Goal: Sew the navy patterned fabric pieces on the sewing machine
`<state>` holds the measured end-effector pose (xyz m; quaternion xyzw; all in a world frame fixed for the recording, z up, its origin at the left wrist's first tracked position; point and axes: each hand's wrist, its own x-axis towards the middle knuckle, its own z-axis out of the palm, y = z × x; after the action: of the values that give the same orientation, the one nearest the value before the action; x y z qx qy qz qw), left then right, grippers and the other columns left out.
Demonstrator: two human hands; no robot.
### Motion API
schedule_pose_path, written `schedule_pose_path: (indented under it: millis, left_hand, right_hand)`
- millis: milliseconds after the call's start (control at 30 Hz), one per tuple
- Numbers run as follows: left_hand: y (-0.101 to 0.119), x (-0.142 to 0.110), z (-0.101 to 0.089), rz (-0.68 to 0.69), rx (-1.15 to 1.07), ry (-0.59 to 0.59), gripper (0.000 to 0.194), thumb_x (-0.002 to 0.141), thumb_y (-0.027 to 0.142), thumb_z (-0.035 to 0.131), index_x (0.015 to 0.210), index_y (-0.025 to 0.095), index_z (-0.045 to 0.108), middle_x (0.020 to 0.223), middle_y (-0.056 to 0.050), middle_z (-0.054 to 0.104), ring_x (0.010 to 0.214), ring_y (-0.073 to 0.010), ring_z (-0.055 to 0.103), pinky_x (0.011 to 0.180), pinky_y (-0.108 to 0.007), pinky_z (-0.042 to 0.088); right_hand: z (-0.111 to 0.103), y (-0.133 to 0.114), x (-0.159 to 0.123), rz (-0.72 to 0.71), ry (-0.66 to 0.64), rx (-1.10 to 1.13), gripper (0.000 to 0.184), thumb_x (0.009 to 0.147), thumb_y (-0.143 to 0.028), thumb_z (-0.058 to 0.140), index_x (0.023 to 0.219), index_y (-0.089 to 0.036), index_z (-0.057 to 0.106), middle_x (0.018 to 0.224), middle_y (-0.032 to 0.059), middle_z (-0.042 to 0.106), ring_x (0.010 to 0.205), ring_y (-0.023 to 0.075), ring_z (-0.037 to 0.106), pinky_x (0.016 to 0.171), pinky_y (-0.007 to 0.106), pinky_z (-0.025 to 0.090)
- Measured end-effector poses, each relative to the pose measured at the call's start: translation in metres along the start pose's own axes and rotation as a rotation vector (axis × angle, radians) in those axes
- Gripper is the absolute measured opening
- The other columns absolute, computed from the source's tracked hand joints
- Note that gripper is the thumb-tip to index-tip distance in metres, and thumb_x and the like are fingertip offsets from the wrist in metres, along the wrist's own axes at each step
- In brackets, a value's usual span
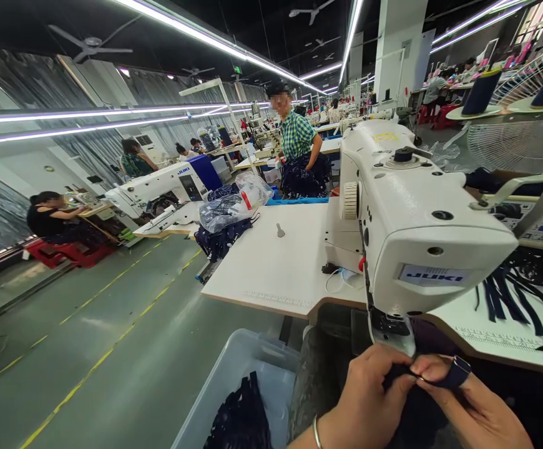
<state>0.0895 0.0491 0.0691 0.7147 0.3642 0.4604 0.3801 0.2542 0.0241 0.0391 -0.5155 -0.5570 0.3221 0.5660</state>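
My left hand [369,390], with a bangle on the wrist, is closed on a dark navy fabric strap [454,375] below the sewing machine's front end. My right hand [480,405] pinches the same strap, fingertips meeting those of the left. A small metal buckle [462,364] shows on the strap where it lies over the right hand. The rest of the strap is hidden by my fingers and blends into dark cloth beneath. Just above the hands is the needle area of the white sewing machine [440,237].
A clear plastic bin [241,340] with navy straps [243,415] stands at lower left. On the white tabletop [276,268] lies a small flat metal piece [280,231]. More navy strips [510,299] lie at right. A person [299,140] holding a dark bundle stands beyond the table.
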Motion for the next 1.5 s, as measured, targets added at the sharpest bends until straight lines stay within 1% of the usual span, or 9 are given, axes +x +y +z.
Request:
schedule_pose_path:
  millis: [233,400,567,800,933,1100,1233,1367,1500]
  left_hand:
    - [0.003,0.001,0.002,-0.012,-0.012,-0.015,0.011,0.084,0.015,0.066,0.094,0.017,0.07,0.088,-0.006,0.071,0.081,-0.0171,0.067,0.074,-0.024,0.051]
    - [0.004,0.001,0.002,0.011,0.092,0.047,0.006,0.084,0.022,0.068,0.088,0.018,0.069,0.082,-0.004,0.071,0.077,-0.0165,0.065,0.071,-0.025,0.049]
    - [0.0,-0.001,0.001,0.08,0.196,0.04,0.02,0.09,0.037,0.063,0.08,0.019,0.067,0.074,-0.003,0.069,0.074,-0.0173,0.062,0.068,-0.026,0.047]
    - [-0.005,0.005,0.0,-0.197,0.067,-0.066,0.027,0.088,0.045,0.061,0.085,0.019,0.067,0.077,-0.002,0.069,0.07,-0.016,0.062,0.067,-0.024,0.05]
    - [0.002,0.008,-0.002,-0.1,0.123,-0.019,0.029,0.089,0.043,0.061,0.076,0.018,0.063,0.072,-0.001,0.066,0.065,-0.0146,0.06,0.063,-0.023,0.048]
    - [0.006,0.008,-0.001,-0.114,0.127,0.015,0.021,0.088,0.036,0.063,0.077,0.019,0.063,0.069,0.0,0.064,0.064,-0.0145,0.058,0.059,-0.023,0.046]
    - [0.007,0.007,-0.002,0.054,0.316,0.146,0.01,0.088,0.021,0.06,0.078,0.022,0.062,0.072,0.002,0.064,0.072,-0.0157,0.059,0.065,-0.025,0.045]
    - [0.011,0.01,-0.005,0.253,0.469,0.139,0.014,0.087,0.01,0.059,0.088,0.023,0.062,0.073,0.005,0.063,0.069,-0.0129,0.058,0.075,-0.03,0.039]
    - [0.015,0.012,-0.005,0.34,0.556,0.128,0.019,0.087,0.007,0.057,0.094,0.024,0.064,0.077,0.004,0.066,0.078,-0.0147,0.06,0.078,-0.033,0.034]
  right_hand:
    - [-0.002,-0.009,0.001,0.077,0.0,-0.06,0.021,0.08,-0.046,0.07,0.076,-0.025,0.071,0.085,0.0031,0.073,0.08,0.0202,0.072,0.074,0.02,0.06]
    - [-0.006,-0.005,0.003,0.085,-0.045,-0.102,0.023,0.08,-0.049,0.069,0.078,-0.026,0.072,0.088,0.0032,0.072,0.084,0.021,0.071,0.074,0.021,0.06]
    - [-0.001,-0.01,0.007,0.159,-0.078,-0.01,0.023,0.082,-0.047,0.067,0.084,-0.024,0.07,0.084,0.0025,0.07,0.082,0.0201,0.069,0.073,0.023,0.058]
    - [0.004,-0.022,0.013,0.118,-0.061,0.036,0.019,0.088,-0.039,0.061,0.087,-0.021,0.068,0.083,0.0027,0.07,0.081,0.0201,0.066,0.07,0.026,0.055]
    - [0.006,-0.026,0.011,0.061,-0.033,0.006,0.018,0.089,-0.038,0.059,0.084,-0.023,0.068,0.082,0.002,0.07,0.079,0.0198,0.067,0.068,0.025,0.055]
    - [0.007,-0.027,0.01,-0.007,-0.008,0.011,0.014,0.089,-0.035,0.061,0.085,-0.025,0.069,0.084,0.0013,0.07,0.08,0.0189,0.068,0.071,0.025,0.056]
    - [0.008,-0.025,0.01,-0.079,-0.003,0.038,0.009,0.087,-0.033,0.065,0.083,-0.026,0.069,0.085,0.0009,0.071,0.082,0.0189,0.068,0.078,0.028,0.057]
    - [0.006,-0.026,0.011,-0.011,-0.031,0.102,0.013,0.085,-0.037,0.068,0.084,-0.024,0.07,0.087,0.0029,0.07,0.084,0.0201,0.068,0.079,0.028,0.058]
    - [0.007,-0.029,0.013,0.062,-0.021,0.169,0.02,0.081,-0.041,0.072,0.081,-0.021,0.068,0.086,0.004,0.066,0.082,0.0194,0.066,0.073,0.025,0.058]
